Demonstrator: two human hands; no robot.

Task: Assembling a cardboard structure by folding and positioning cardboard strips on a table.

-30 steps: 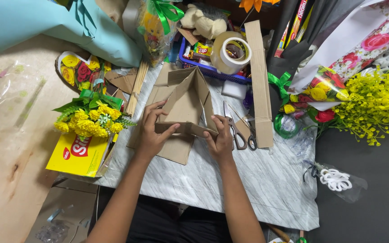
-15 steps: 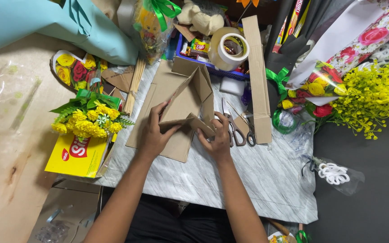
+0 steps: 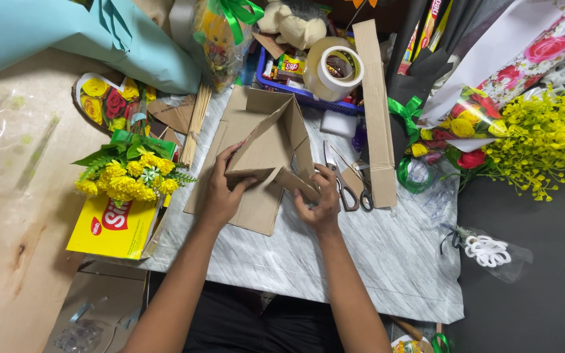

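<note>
Cardboard piece [image 3: 266, 153]: a brown, partly folded sheet lying on the marble-patterned table top [image 3: 374, 261], in front of the person and about the middle of the picture.
Long axis: runs from the near edge by the hands away toward the blue tray [image 3: 308, 97], leaning a little to the right as it goes.
Facing: one panel stands up in a triangular peak, its point toward the far side; the flat flaps spread toward the person.
Left hand [image 3: 220, 193]: flat on the left side of the folded panel, fingers spread over the cardboard and thumb tucked under the raised edge, pressing rather than pinching.
Right hand [image 3: 318, 199]: fingers curled and closed on the narrow folded flap at the near right corner of the sheet.
Scissors [image 3: 342, 186]: lying just beside the right hand, handles toward the person, blades pointing away.
Cardboard strip [image 3: 374, 111]: long, narrow, lying right of the scissors and running away from the person.
Tape roll [image 3: 335, 68]: large, resting on the blue tray beyond the peak.
Yellow flower bunch [image 3: 129, 173]: left of the sheet, on a yellow box [image 3: 112, 225].
Wooden sticks [image 3: 194, 124]: a bundle just beside the sheet's left edge.
</note>
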